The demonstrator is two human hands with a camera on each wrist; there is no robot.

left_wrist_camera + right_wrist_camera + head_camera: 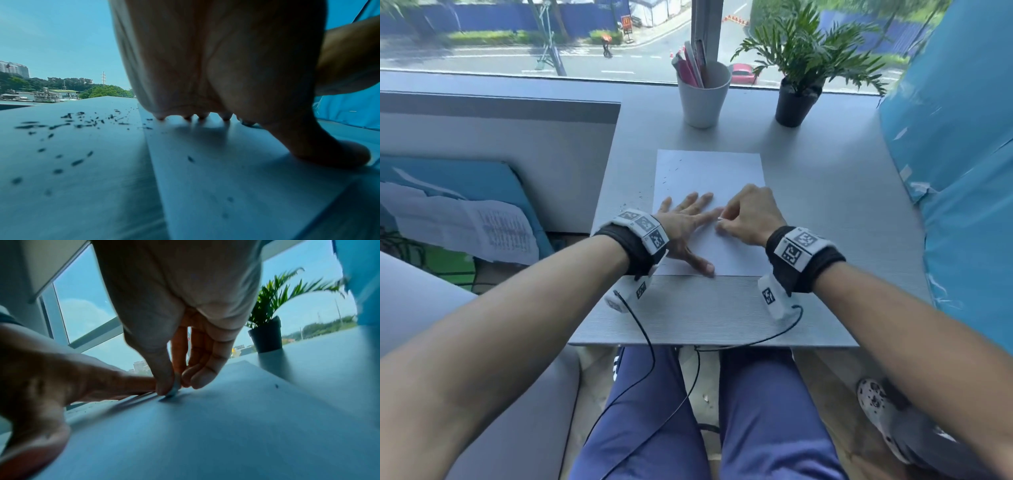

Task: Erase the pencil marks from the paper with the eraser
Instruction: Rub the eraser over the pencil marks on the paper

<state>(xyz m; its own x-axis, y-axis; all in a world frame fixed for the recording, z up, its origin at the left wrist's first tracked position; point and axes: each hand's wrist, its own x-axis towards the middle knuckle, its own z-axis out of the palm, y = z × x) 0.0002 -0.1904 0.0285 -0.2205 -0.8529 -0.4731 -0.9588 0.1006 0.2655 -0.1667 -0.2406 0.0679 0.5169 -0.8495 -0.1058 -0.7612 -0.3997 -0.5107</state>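
Observation:
A white sheet of paper point(709, 174) lies flat on the grey table point(825, 212). My left hand point(688, 219) presses on its lower left part with fingers spread straight, thumb near the front edge. My right hand point(746, 214) pinches a small pale eraser point(174, 390) between thumb and fingers, its tip touching the paper point(205, 426) just beside my left index finger. In the left wrist view the left hand point(216, 81) stands on its fingertips and thumb on the paper point(236, 178). Dark eraser crumbs point(78, 125) lie on the table left of the sheet.
A white cup point(703, 96) with pens and a potted plant point(796, 102) stand at the back of the table by the window. A blue wrapped panel point(955, 171) leans at the right. A low partition point(496, 144) borders the left side.

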